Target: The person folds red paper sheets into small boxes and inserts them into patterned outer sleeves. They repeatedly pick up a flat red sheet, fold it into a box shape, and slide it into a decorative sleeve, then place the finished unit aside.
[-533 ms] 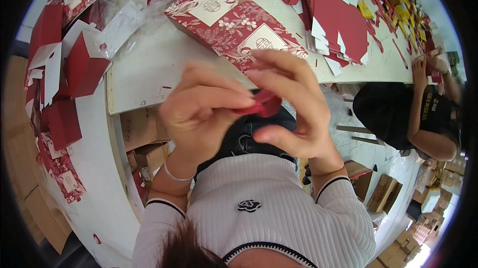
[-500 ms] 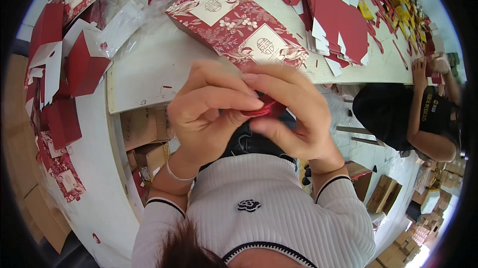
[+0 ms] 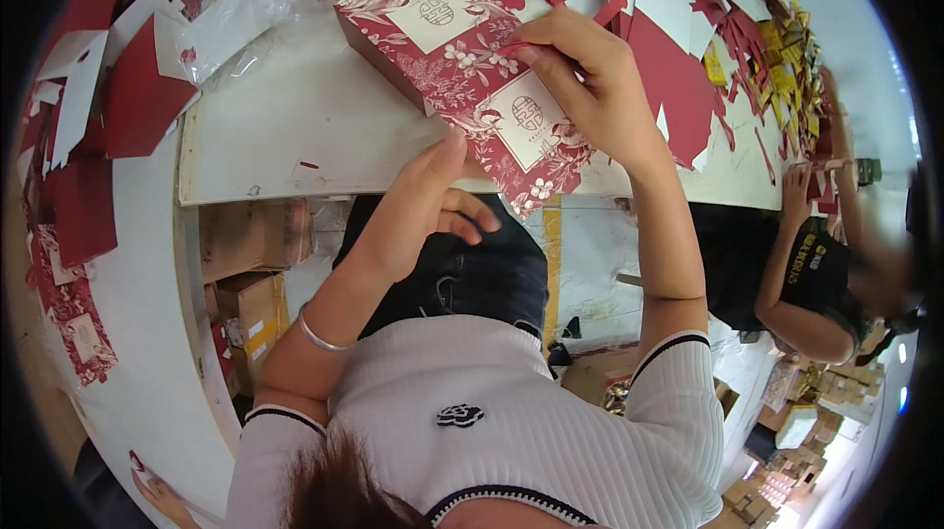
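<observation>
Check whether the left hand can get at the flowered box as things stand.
Probably yes: the left hand looks empty, right beside the near side of the flowered box, and nothing visible blocks its way there.

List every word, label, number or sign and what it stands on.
Printed wording isn't copied out here.
Floral red box: two pale labels, each with a dark emblem; fine print too small.
Co-worker's black clothing: yellow lettering.
Floral piece at left: pale patch, unreadably small.
Yellow packets: any print too small to read.
</observation>
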Demonstrator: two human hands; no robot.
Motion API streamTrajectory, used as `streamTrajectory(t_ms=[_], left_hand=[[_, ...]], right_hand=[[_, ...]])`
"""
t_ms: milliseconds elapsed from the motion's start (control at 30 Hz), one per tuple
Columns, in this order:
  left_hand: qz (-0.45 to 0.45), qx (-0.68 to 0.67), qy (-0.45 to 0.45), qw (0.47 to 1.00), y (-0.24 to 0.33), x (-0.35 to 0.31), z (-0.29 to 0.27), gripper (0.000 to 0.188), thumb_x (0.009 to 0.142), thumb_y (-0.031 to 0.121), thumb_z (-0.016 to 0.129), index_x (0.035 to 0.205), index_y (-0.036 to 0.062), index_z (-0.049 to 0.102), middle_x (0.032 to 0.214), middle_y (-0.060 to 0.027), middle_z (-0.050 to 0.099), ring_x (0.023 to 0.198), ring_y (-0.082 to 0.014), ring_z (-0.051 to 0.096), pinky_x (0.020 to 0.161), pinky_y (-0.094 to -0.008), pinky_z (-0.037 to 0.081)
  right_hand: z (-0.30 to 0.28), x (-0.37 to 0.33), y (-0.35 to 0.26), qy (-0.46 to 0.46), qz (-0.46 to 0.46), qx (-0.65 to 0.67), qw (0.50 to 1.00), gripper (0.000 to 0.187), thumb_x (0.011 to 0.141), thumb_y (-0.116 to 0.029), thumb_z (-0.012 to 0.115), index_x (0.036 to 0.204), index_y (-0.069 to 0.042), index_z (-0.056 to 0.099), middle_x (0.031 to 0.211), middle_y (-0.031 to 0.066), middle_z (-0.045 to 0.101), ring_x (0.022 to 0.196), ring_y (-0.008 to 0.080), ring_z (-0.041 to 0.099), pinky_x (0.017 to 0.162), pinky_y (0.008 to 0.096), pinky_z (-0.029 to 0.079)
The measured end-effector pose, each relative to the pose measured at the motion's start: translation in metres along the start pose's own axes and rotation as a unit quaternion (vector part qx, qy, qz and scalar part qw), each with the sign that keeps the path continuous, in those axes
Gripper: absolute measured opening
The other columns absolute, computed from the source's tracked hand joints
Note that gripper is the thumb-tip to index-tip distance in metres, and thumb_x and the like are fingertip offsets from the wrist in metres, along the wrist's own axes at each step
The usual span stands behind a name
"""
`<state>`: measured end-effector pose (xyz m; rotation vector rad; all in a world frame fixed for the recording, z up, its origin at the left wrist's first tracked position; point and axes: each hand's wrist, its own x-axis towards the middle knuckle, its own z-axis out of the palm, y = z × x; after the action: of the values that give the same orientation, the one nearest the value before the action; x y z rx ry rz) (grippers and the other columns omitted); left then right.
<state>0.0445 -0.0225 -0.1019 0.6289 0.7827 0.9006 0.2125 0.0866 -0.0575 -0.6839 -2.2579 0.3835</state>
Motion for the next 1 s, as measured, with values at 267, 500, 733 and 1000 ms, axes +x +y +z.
streamTrajectory(t_ms=[267,500,733,1000], left_hand=[[0.129,-0.087,0.071,0.985,0.004,0.028,0.004,0.033,0.088,0.02,0.048,0.113,-0.0008,0.045,0.108,-0.0088,0.055,0.092,-0.0142,0.057,0.08,-0.0304,0.046],[0.104,-0.005,0.087,0.991,0.016,-0.021,-0.001,0.025,0.084,0.006,0.049,0.107,-0.0033,0.045,0.099,-0.0063,0.056,0.085,-0.008,0.054,0.074,-0.0243,0.045],[0.07,-0.02,0.038,0.997,0.025,-0.034,-0.004,0.028,0.082,0.005,0.049,0.108,-0.0031,0.047,0.098,-0.0067,0.057,0.085,-0.009,0.055,0.074,-0.0243,0.045],[0.079,-0.371,-0.071,0.922,0.005,-0.028,-0.031,0.034,0.086,0.012,0.038,0.118,0.0001,0.043,0.107,-0.0082,0.056,0.097,-0.0153,0.056,0.082,-0.0278,0.046]], right_hand=[[0.005,0.008,-0.003,-0.066,-0.068,-0.101,0.99,0.02,0.067,0.005,0.06,0.086,-0.001,0.061,0.074,0.0091,0.056,0.068,0.0232,0.056,0.058,0.0278,0.045],[0.007,0.005,-0.031,-0.129,-0.116,-0.045,0.984,0.023,0.056,0.0,0.062,0.078,0.0,0.058,0.067,0.0078,0.052,0.06,0.0238,0.05,0.051,0.0313,0.042],[0.013,0.001,-0.05,-0.149,-0.111,-0.089,0.979,0.023,0.06,0.003,0.062,0.082,0.002,0.058,0.065,0.008,0.05,0.061,0.023,0.048,0.052,0.0306,0.039],[0.025,0.018,-0.056,-0.187,-0.093,-0.131,0.969,0.014,0.063,-0.002,0.057,0.077,-0.001,0.053,0.066,0.0089,0.051,0.065,0.0239,0.052,0.056,0.0323,0.042]])
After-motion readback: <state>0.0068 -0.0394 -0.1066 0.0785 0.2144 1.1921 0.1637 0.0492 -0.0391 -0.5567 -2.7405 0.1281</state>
